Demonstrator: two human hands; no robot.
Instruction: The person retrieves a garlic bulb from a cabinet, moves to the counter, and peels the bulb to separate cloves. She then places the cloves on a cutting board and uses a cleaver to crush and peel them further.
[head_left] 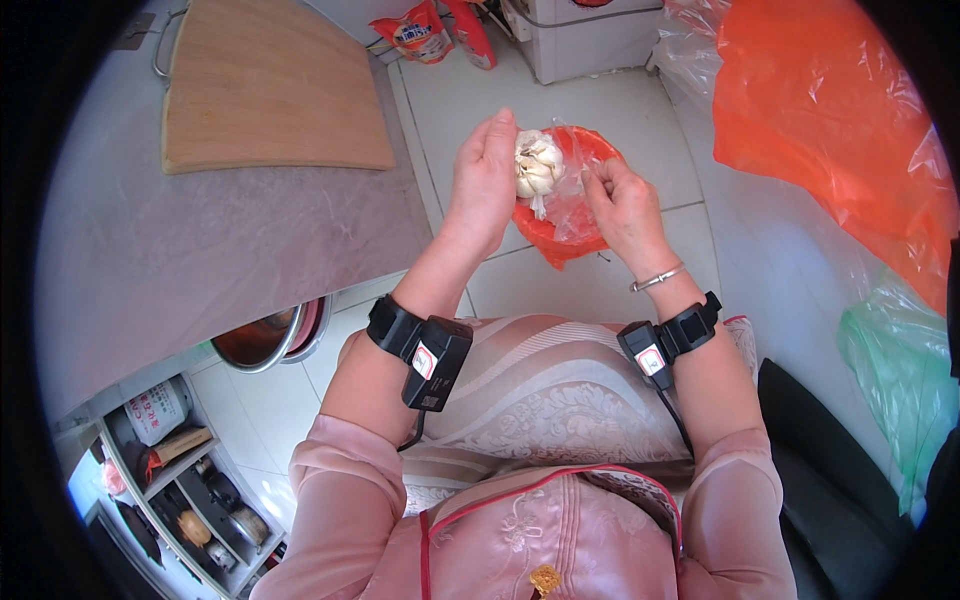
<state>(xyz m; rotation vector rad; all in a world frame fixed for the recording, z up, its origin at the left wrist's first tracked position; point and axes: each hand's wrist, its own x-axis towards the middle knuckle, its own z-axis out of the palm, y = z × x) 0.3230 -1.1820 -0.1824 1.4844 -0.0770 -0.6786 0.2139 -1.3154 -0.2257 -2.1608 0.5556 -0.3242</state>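
My left hand holds a white garlic bulb with papery skin and a dangling stalk, over a red-lined bin on the floor. My right hand is just right of the bulb, thumb and fingertips pinched together; what they hold, if anything, is too small to make out. Crumpled clear plastic shows in the bin beneath my hands.
A wooden board lies on the counter at left, above metal basins and a storage rack. Red packets and a white box stand behind. Orange and green plastic bags line the right.
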